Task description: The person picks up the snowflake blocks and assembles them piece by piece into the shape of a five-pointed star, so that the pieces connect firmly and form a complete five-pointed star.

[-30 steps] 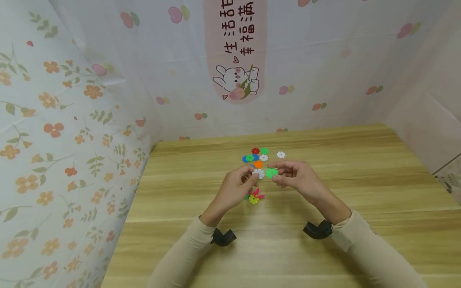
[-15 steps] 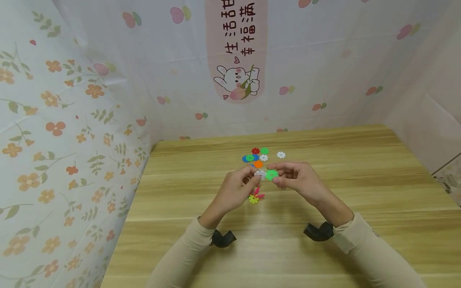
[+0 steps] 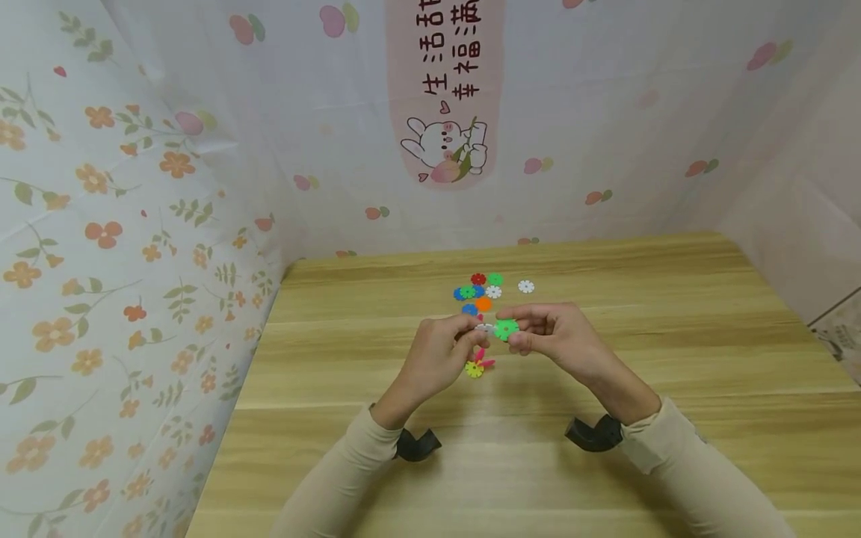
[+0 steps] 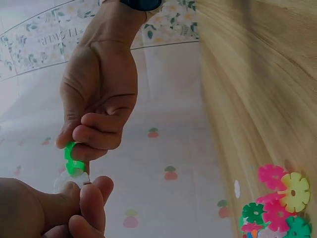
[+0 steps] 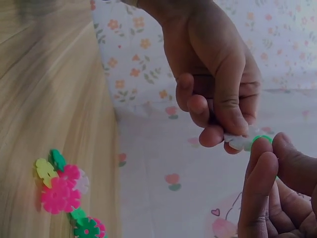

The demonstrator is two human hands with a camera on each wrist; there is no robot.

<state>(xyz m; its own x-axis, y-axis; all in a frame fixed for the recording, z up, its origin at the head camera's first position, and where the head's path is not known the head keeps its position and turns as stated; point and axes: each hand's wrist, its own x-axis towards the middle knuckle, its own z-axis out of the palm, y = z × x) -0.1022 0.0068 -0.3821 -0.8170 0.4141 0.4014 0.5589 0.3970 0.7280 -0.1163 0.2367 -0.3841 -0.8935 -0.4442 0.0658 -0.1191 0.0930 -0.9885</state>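
Note:
Over the table my left hand (image 3: 437, 351) pinches a white notched snowflake disc (image 3: 483, 328) between thumb and fingers. A bright green snowflake disc (image 3: 506, 329) is pinched by my right hand (image 3: 565, 332), facing the head camera. The white disc is tilted nearly edge-on there, its rim meeting the green one's. In the left wrist view the green disc (image 4: 74, 159) stands right against the pale disc (image 4: 63, 181), both partly covered by fingers. From the right wrist, the white disc (image 5: 238, 142) shows below my left thumb, and only a sliver of green appears.
Beyond the hands lie loose discs: red (image 3: 478, 279), orange (image 3: 483, 304), blue (image 3: 469, 309) and several others. Nearer stands a joined cluster with a yellow disc (image 3: 474, 369) and pink discs (image 4: 277, 213). They rest on a wood-grain table (image 3: 639, 299) with printed cloth behind.
My left hand has turned the white disc from face-on to nearly edge-on and brought it right, against the green disc. The right hand has barely moved.

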